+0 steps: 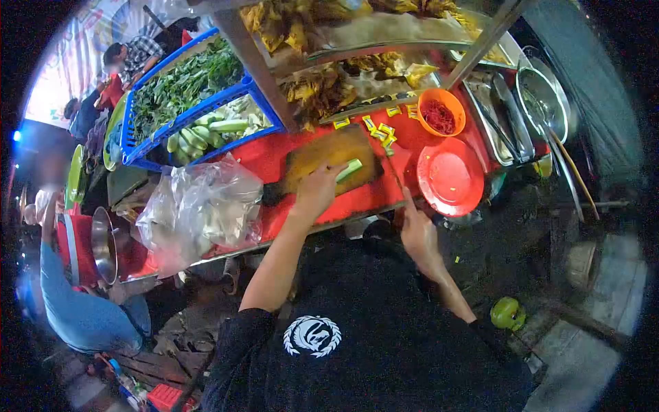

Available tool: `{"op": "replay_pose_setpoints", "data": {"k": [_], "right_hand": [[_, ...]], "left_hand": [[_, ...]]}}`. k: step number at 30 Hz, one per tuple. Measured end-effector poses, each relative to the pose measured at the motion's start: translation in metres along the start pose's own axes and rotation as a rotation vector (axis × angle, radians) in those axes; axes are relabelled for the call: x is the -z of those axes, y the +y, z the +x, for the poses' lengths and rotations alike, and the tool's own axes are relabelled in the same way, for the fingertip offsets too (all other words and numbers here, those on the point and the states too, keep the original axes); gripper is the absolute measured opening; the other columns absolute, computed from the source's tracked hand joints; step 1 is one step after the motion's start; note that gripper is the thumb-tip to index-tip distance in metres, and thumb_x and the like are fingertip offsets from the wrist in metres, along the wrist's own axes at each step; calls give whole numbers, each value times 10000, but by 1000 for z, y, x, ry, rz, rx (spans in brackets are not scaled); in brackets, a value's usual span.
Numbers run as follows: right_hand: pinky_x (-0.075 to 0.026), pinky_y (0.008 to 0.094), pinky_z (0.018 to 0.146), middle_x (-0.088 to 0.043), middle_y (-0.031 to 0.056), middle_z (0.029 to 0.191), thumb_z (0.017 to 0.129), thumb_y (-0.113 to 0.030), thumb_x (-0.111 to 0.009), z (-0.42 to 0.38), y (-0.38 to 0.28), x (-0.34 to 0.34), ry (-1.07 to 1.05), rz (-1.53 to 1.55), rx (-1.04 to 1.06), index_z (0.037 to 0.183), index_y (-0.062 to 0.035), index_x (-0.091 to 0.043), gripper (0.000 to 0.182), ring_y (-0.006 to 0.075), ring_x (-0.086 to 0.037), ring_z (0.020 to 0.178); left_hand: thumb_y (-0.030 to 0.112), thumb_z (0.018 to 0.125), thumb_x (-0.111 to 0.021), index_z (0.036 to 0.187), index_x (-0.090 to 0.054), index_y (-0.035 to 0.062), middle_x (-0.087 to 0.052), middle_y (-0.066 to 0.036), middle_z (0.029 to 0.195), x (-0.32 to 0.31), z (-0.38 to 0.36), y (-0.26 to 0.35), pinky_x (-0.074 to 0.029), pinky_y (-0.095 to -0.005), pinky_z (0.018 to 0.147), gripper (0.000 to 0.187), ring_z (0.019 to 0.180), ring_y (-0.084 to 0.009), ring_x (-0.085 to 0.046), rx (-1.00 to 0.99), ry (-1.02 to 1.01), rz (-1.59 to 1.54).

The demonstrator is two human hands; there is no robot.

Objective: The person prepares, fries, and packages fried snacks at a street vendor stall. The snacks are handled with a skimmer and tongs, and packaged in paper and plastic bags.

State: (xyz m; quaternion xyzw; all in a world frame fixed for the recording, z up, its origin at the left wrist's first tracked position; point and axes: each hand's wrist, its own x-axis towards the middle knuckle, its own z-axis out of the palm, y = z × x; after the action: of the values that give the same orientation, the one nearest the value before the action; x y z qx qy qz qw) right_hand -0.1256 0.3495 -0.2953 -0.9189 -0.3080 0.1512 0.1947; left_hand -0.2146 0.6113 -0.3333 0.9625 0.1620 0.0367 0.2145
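Observation:
A wooden cutting board [316,155] lies on the red-covered table. My left hand [318,190] rests over its right part, fingers closed on a pale green piece of cucumber [349,170]. To the right of the board, my right hand [417,235] is wrapped round the handle of a knife [396,175], whose blade points away from me, apart from the cucumber. A red plate [450,176] sits just right of the knife. Small yellow packets [382,132] lie beyond the board.
An orange bowl [441,114] holds red shreds. At the left stand a blue crate [252,91] of greens and cucumbers and a clear plastic bag [199,206]. Metal trays [504,113] and a strainer [544,96] are at the right. Other people are at the far left.

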Motion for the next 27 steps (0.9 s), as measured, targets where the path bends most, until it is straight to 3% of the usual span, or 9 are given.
{"op": "replay_pose_setpoints", "data": {"k": [1, 4, 6, 7, 9, 13, 14, 21, 27], "right_hand": [[-463, 550, 711, -634, 270, 965, 934, -79, -456, 2, 2, 11, -30, 39, -85, 1497, -160, -294, 592, 461, -610, 845], [-468, 537, 743, -628, 277, 1002, 953, -83, -430, 5, 24, 4, 108, 76, 7, 1491, -135, -304, 555, 440, -609, 886], [-476, 574, 634, -623, 281, 840, 922, -92, -443, 8, 25, 2, 307, 116, 378, 1494, -139, -303, 591, 476, -606, 726], [-476, 574, 634, -623, 281, 840, 922, -92, -443, 4, 24, 3, 307, 114, 379, 1494, -139, -303, 591, 476, -606, 726], [-476, 570, 618, -609, 267, 808, 921, -108, -451, -7, -1, 14, -17, 59, 243, 1492, -150, -316, 588, 472, -594, 687], [-480, 563, 623, -588, 278, 779, 873, -91, -455, -7, -20, 28, -147, -25, 194, 1500, -186, -307, 651, 463, -595, 666], [-476, 577, 633, -581, 287, 767, 862, -97, -431, -5, -20, 27, -149, -40, 185, 1508, -207, -288, 670, 475, -595, 670], [-489, 578, 666, -580, 300, 801, 860, -105, -417, 5, -25, 17, -207, -81, 153, 1522, -258, -239, 702, 494, -600, 696], [-495, 577, 677, -592, 284, 805, 840, -92, -477, 3, -30, 20, -226, -100, 171, 1528, -284, -209, 764, 482, -617, 710]], "left_hand": [[89, 858, -517, 1290, -572, 238, -576, -154, 1093, -2, -1, -2, -542, -490, 729, 460, 839, -392, -645, 11, 5, -1], [82, 857, -508, 1298, -564, 237, -569, -174, 1100, 6, -2, 6, -542, -495, 726, 471, 858, -395, -643, 49, -4, -93], [93, 862, -518, 1307, -550, 232, -569, -159, 1118, 8, 2, 8, -522, -498, 801, 468, 920, -403, -617, 65, -58, -59], [93, 862, -518, 1307, -550, 232, -569, -159, 1118, 9, 4, 9, -522, -498, 801, 468, 920, -403, -617, 66, -57, -62], [99, 861, -500, 1324, -541, 235, -571, -150, 1119, 12, 6, 14, -529, -502, 771, 484, 888, -404, -627, 35, -87, -42], [60, 827, -518, 1351, -511, 252, -563, -233, 1094, 14, 12, 26, -535, -507, 756, 558, 862, -421, -635, 60, -141, 105], [47, 819, -526, 1374, -483, 251, -558, -278, 1111, 18, 14, 29, -535, -509, 758, 593, 862, -436, -637, 57, -172, 102], [36, 824, -535, 1350, -473, 220, -554, -287, 1155, 7, 19, 20, -524, -508, 806, 561, 913, -460, -627, 19, -104, 74], [-32, 787, -551, 1311, -480, 164, -558, -265, 1115, 18, 22, 18, -505, -507, 844, 564, 984, -448, -606, 50, -209, -35]]}}
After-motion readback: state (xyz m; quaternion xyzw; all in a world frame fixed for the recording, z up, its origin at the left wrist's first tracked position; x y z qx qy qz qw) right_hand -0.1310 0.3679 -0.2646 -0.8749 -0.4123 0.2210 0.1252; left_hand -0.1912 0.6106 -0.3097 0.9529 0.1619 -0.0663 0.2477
